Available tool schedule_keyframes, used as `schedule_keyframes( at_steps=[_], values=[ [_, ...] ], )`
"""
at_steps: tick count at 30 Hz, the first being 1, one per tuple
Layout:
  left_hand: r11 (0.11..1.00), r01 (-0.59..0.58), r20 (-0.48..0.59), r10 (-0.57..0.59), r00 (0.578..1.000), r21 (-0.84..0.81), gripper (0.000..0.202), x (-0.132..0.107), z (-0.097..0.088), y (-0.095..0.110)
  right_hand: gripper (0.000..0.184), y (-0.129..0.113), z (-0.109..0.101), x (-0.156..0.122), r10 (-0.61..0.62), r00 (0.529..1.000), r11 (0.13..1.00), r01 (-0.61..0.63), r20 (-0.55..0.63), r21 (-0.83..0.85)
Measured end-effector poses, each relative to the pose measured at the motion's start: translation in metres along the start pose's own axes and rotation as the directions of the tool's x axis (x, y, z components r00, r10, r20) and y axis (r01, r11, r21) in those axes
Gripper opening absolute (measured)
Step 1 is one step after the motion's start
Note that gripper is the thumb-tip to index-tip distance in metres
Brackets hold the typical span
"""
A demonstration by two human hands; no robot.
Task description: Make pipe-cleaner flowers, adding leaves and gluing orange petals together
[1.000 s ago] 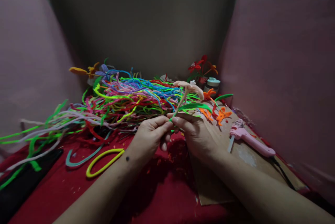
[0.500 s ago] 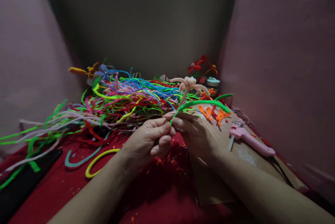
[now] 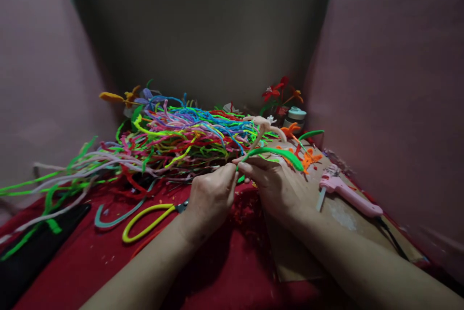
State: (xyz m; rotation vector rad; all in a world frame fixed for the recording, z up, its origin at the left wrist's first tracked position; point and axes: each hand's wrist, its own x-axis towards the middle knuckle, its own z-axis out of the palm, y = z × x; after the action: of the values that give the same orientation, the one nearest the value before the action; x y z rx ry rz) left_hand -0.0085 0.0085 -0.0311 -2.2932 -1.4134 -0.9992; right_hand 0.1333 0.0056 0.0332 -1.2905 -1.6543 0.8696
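Note:
My left hand [image 3: 212, 196] and my right hand [image 3: 273, 182] meet at the fingertips above the red cloth. Together they pinch the stem of a peach pipe-cleaner flower [image 3: 264, 125], which rises up and to the right from my fingers. A bright green pipe cleaner [image 3: 281, 153] curls out from the same pinch point and arcs right over my right hand. Behind my hands lies a big tangled heap of multicoloured pipe cleaners [image 3: 174, 136].
Scissors with yellow and teal handles [image 3: 145, 218] lie left of my left wrist. A pink glue gun [image 3: 348, 194] rests on a cardboard sheet [image 3: 326, 232] at right, beside orange flower pieces [image 3: 308, 158]. Red and orange finished flowers [image 3: 277, 90] and a small pot [image 3: 296, 116] stand behind.
The green pipe cleaner's free end has swung down and shortened toward my right hand. The peach flower has dipped lower. My left hand has turned, fingers now pointing up at the stem.

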Motion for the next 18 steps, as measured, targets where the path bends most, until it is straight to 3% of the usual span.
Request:
schedule_keyframes(
  at_steps=[3,7,11,18],
  values=[
    [1.0,-0.005,0.0,0.005,1.0,-0.017,0.02,0.001,0.0,-0.002,0.017,-0.001,0.0,-0.001,0.025,1.0,0.999,-0.025,0.007,-0.029],
    [0.998,0.041,0.034,-0.04,0.999,-0.045,0.022,0.001,-0.002,0.0,0.026,-0.001,0.001,0.0,0.005,0.999,0.991,-0.011,0.041,0.134],
    [0.978,0.163,0.118,-0.148,0.982,-0.132,0.021,0.003,-0.008,0.004,0.025,0.006,0.001,0.002,-0.092,0.991,0.943,0.056,0.095,0.327],
    [0.848,0.354,0.14,-0.326,0.935,-0.394,0.022,0.01,-0.017,0.01,0.025,0.014,0.003,0.004,-0.095,0.987,0.922,0.037,0.133,0.385]
  ],
)
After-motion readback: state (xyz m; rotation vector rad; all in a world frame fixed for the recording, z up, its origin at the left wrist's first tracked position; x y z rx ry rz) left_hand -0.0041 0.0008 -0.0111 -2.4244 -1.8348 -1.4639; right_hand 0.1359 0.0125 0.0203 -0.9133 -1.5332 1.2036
